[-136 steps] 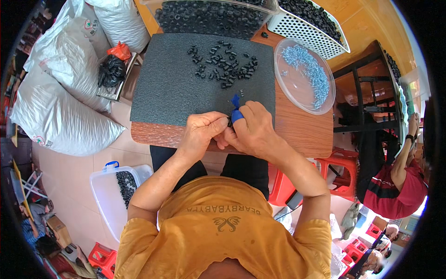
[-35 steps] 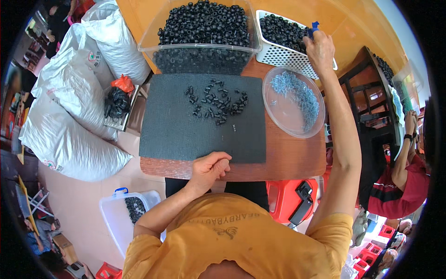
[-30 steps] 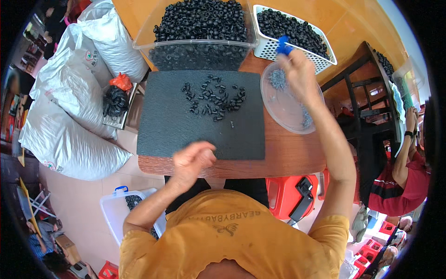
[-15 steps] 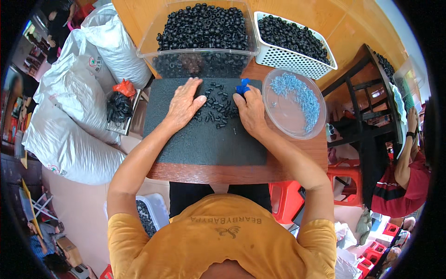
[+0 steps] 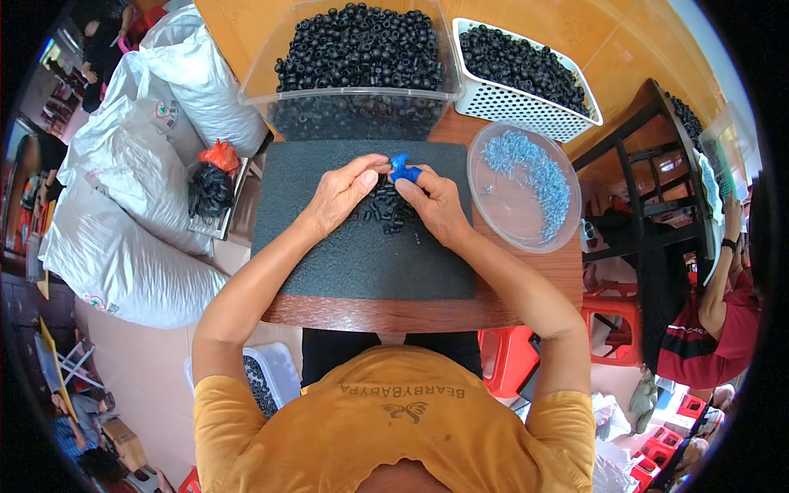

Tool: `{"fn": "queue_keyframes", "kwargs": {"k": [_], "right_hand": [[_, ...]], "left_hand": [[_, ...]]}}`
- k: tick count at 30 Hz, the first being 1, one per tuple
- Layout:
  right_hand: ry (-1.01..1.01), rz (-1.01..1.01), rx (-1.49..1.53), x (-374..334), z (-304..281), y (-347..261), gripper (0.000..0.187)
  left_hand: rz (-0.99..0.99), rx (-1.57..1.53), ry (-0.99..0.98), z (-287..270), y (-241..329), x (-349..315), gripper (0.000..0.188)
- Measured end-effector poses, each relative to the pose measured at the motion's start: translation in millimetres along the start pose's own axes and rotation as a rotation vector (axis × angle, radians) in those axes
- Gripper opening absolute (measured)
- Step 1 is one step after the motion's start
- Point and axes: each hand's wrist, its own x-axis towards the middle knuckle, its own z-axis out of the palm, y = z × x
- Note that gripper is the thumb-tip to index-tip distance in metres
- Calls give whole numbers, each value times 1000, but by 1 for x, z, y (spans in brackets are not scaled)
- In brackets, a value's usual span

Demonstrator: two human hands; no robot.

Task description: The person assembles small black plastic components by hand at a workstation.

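Both of my hands meet over the far middle of a dark foam mat (image 5: 345,263) on a wooden table. My right hand (image 5: 434,205) pinches a small blue tool or cap (image 5: 400,168) between fingertips. My left hand (image 5: 341,191) reaches in from the left, its fingertips touching the same spot; what it holds, if anything, is hidden. Under the hands lies a scatter of small black plastic parts (image 5: 385,212). A round clear dish (image 5: 493,218) of small blue-grey screws (image 5: 530,172) sits just right of my right hand.
A clear tub (image 5: 362,103) heaped with black parts stands behind the mat, a white slotted basket (image 5: 501,105) of black parts to its right. White sacks (image 5: 131,205) lie on the floor at left, a plastic bin (image 5: 271,378) below the table. A person in red (image 5: 715,329) sits at right.
My right hand went from the white basket past the screw dish to the mat. My left hand rose from the table's near edge. Both now meet at the blue piece.
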Motion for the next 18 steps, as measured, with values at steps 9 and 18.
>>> {"fn": "queue_keyframes", "kwargs": {"k": [9, 18], "right_hand": [[120, -61, 135, 7, -4, 12, 20], [-71, 67, 247, 9, 10, 8, 25]], "left_hand": [[49, 121, 278, -35, -20, -8, 45], [21, 160, 104, -7, -13, -7, 53]]}}
